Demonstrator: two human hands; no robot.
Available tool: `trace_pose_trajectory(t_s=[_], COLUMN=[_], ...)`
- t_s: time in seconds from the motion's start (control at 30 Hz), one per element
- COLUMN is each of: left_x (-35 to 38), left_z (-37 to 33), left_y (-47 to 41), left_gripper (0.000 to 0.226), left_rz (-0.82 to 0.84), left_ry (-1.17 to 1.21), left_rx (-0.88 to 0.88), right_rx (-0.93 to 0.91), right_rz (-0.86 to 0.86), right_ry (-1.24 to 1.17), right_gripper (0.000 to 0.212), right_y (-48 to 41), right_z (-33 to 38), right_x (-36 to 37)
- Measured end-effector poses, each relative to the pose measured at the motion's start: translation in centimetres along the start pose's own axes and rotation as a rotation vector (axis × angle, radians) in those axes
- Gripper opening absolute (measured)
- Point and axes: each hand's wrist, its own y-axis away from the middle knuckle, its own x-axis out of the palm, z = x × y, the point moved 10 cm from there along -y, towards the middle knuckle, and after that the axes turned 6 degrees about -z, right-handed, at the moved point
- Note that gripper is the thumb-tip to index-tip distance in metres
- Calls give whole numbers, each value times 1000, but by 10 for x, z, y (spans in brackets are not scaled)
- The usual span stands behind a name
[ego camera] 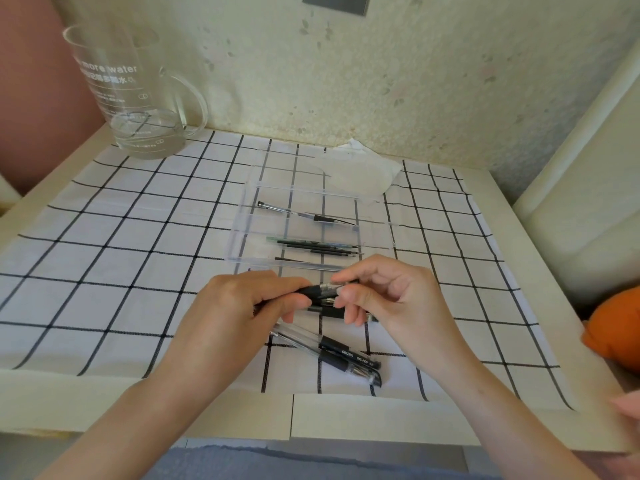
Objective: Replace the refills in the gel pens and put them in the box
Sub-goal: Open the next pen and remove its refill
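The clear plastic box lies open at the table's centre, in two shallow rectangular halves. The half toward 12 o'clock holds one pen with a clear barrel and black grip. The half toward 6 o'clock holds a few thin dark refills side by side. One more refill lies along that half's near edge; whether it is inside I cannot tell.

Just toward 6 o'clock from the box, both hands hold a gel pen. The left hand curls round its black rubbery grip, and the right hand pinches the clear barrel between thumb and fingertips.

Under the hands lie more dark pen parts. Further toward 6 o'clock two pens rest on the cloth, white weave with a black grid. One reads "GEL PEN 0.5".

At 11 o'clock stands a round glass jug printed "more water". At 1 o'clock lies a crumpled white sheet.
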Motion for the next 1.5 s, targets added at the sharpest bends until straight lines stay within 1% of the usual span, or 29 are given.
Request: trace_pose_trajectory(t_s=[0.1,0.2,0.33,0.4,0.47,0.53,0.6,0.67,0.73,0.83,0.97,1.03,1.13,1.27,1.43,1.5], left_x=[-2,-5,-5,-9,-14,-19,-19,-12,1,25,43,48,53,54,55,55], left_z=[-2,-1,0,-1,2,3,4,4,-3,-12,-14,-14,-16,-14,-13,-13], left_y=[0,-3,-7,-8,-8,-8,-7,-5,-2,8,18,21,24,28,29,29], left_gripper=[24,11,21,33,40,41,38,33,28,27,18,17,20,19,17,17], left_rz=[19,16,14,-22,-69,-115,-121,-60,51,226,374,398,421,454,454,450], left_ry=[-1,3,115,106,58,27,13,-9,-83,-150,-221,-255,-323,-332,-326,-321], left_rx=[-3,-33,-147,-153,-154,-141,-131,-113,-18,124,224,257,304,295,285,284], right_rx=[-6,-8,-37,-61,-94,-133,-162,-175,-169,-139,-105,-104,-96,-90,-95,-115], right_rz=[-10,7,10,-42,-148,-254,-338,-408,-442,-463,-464,-457,-450,-436,-325,-347], right_ry=[-32,25,70,96,108,97,95,119,138,142,165,174,206,297,442,475], right_gripper=[14,15,15,17,20,22,20,20,21,19,16,16,16,15,20,22], right_y=[2,-3,-16,-25,-36,-45,-51,-56,-60,-67,-75,-78,-80,-83,-85,-82], right_z=[3,9,20,27,36,44,46,42,36,23,9,6,2,-6,-10,-7], right_x=[1,3,-5,-22,-50,-76,-93,-98,-93,-82,-74,-71,-68,-62,-43,-43])
